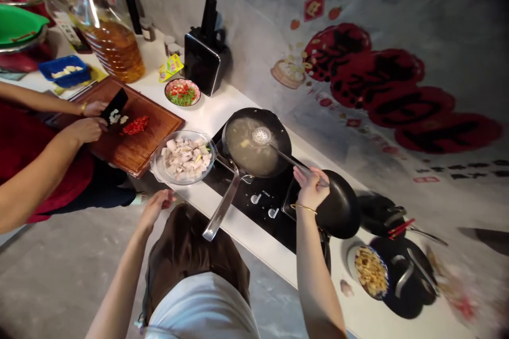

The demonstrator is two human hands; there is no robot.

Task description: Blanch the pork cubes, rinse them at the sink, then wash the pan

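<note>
Right hand (pixel 310 188): fingers clamped on the handle end of the skimmer (pixel 261 135), and we see nothing else in that grip. Skimmer head sits in the cloudy broth inside the dark pan (pixel 284 135), toward its far side, with the handle running diagonally back to the hand. The pan is on the left zone of the black stove (pixel 270 201), its long metal handle pointing at us.

Left hand (pixel 156 207): fingers loose and apart, holding nothing. It hovers at the counter edge just beside the glass bowl (pixel 159 166) of pale chopped pieces, and we see no contact.

A second black pan (pixel 340 206) sits just right of the right hand, touching or overlapping it in view; we can't tell which.

On the left, a co-worker's hand (pixel 94 109) holds a knife (pixel 114 105) over garlic on the wooden board (pixel 139 150), with chopped red chilli (pixel 135 125) beside it. The oil bottle (pixel 111 36) and knife block (pixel 204 55) are at the back by the wall.
</note>
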